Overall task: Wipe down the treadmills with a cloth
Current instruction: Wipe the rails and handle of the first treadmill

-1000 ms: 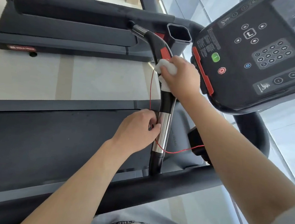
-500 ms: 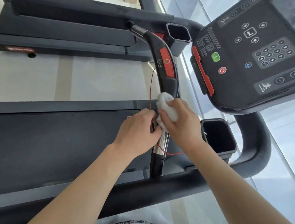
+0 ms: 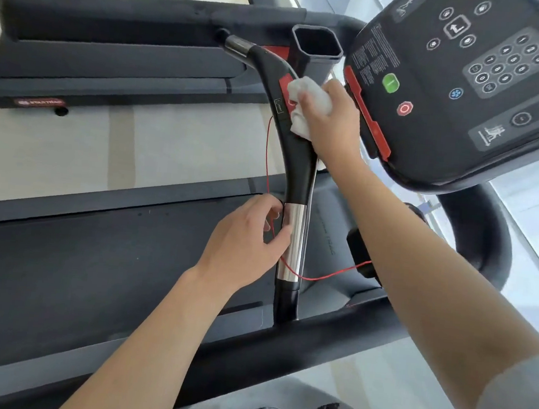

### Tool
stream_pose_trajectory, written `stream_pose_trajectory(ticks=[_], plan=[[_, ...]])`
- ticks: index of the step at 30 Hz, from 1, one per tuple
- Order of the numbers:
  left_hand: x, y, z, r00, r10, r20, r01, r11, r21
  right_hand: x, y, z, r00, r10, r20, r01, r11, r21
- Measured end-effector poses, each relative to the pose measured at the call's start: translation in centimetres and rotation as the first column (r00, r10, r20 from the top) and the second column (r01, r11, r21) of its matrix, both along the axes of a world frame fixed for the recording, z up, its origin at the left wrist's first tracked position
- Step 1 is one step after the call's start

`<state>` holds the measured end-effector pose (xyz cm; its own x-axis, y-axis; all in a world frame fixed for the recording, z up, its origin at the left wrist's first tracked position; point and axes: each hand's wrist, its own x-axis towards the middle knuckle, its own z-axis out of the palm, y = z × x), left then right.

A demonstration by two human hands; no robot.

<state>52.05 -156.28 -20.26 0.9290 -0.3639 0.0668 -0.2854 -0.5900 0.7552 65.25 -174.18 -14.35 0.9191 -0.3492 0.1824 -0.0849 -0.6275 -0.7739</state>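
Note:
A black handlebar with a red pad and a silver sensor band runs across the middle of the treadmill. My right hand grips a crumpled white cloth and presses it on the bar's upper part, over the red pad. My left hand sits lower, fingers curled against the silver band, pinching the thin red safety cord. The dark running belt lies under my left forearm.
The console with keypad, green and red buttons hangs at the upper right, close to my right hand. A black cup holder stands beside the bar. A second treadmill lies beyond a strip of pale floor. Windows run along the right.
My right hand has slid the cloth up the handlebar from beside my left hand to the red pad. My left hand has stayed at the silver band.

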Motion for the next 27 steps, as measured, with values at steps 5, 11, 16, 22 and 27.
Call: stream_pose_trajectory(ticks=[5, 11, 16, 22, 27], plan=[[-0.1, -0.1, 0.0, 1.0, 0.001, 0.005, -0.001, 1.0, -0.021, -11.2, 1.3, -3.1, 0.989, 0.148, 0.028, -0.146, 0.986, -0.082], [-0.1, 0.0, 0.0, 0.999, -0.03, -0.015, 0.03, 0.999, -0.032, -13.4, 1.4, -3.7, 0.945, 0.315, 0.092, -0.265, 0.897, -0.352], [0.1, 0.1, -0.2, 0.999, -0.018, -0.036, 0.017, 1.0, -0.024, -3.2, 1.2, -0.6, 0.974, 0.21, 0.085, -0.148, 0.871, -0.468], [0.1, 0.4, -0.2, 0.998, -0.038, -0.055, 0.037, 0.999, -0.031, 4.6, 1.8, 1.5, 0.98, 0.193, -0.043, -0.185, 0.817, -0.546], [0.3, 0.5, -0.1, 0.998, -0.031, -0.047, 0.03, 0.999, -0.027, 2.2, 1.4, 0.8, 0.982, 0.185, -0.031, -0.174, 0.839, -0.516]])
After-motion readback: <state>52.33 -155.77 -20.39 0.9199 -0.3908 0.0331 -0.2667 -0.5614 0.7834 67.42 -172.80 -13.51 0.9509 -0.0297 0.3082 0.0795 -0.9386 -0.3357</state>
